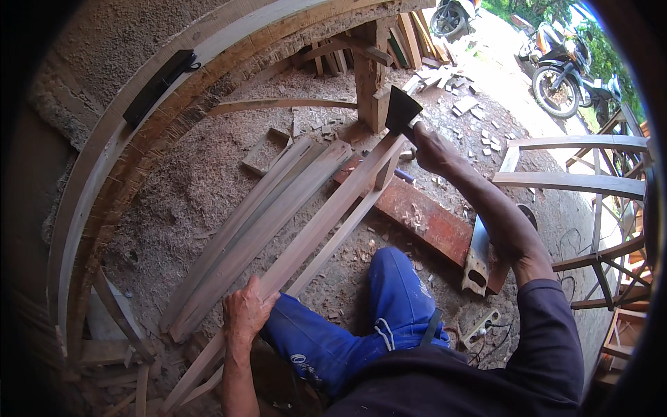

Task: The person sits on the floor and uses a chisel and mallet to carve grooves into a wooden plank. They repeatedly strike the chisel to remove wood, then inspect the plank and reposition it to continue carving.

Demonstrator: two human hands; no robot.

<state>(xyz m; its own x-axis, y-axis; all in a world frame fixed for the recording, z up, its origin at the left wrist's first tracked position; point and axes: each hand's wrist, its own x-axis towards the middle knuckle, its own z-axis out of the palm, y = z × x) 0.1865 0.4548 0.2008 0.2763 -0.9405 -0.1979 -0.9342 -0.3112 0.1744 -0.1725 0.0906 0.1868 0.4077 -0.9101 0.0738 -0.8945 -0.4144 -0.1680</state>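
My left hand is closed on a long pale wooden frame of parallel rails joined by a short block, which lies diagonally across my legs. My right hand grips a dark, broad-bladed hatchet, raised at the frame's far end. A reddish plank lies under that end, with a handsaw on its right part and a small blue-handled tool beside it. Several long tapered boards lie left of the frame.
A curved wooden workpiece arches along the left. Lattice frames stand at the right, near a power strip with cords. Offcuts and shavings litter the floor. Stacked boards and motorbikes are at the back.
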